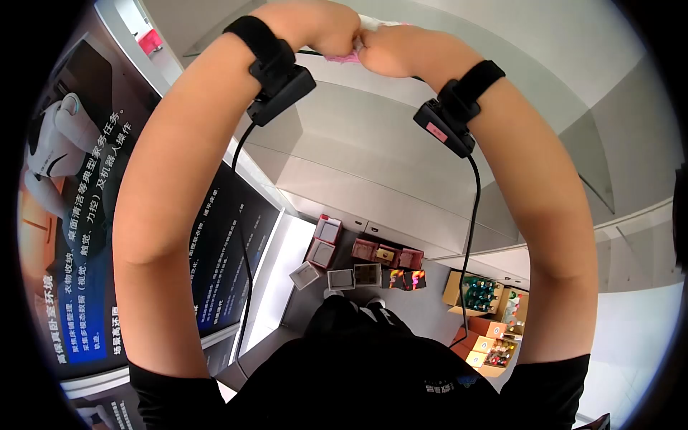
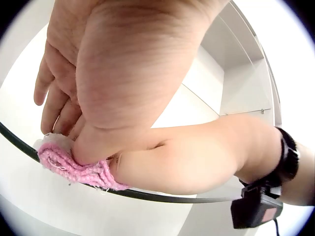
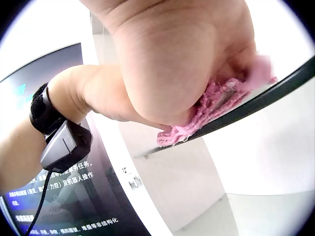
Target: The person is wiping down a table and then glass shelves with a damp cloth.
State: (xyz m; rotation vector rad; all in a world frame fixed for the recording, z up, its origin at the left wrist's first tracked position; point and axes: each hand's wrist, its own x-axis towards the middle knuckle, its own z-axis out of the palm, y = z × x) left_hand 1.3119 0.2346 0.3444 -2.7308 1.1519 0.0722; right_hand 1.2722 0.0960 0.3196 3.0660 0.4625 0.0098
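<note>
A fluffy pink and white cloth [image 2: 81, 169] lies bunched at the dark front edge of a glass shelf [image 2: 206, 200], raised high in front of me. My left hand [image 1: 333, 30] grips it, the thumb on its near side and the fingers behind. Close beside it, my right hand [image 1: 387, 51] holds the same pink cloth [image 3: 211, 110] between thumb and fingers. The hands nearly meet over the cloth and hide most of it in the head view. Both arms reach up and forward.
Pale cabinet walls [image 1: 344, 115] surround the shelf. Below on the floor stand several small boxes [image 1: 340, 278] and, to the right, cartons of bottles [image 1: 481, 294]. A dark printed panel [image 1: 79, 215] stands on the left. Camera cables [image 1: 476, 208] hang from both wrists.
</note>
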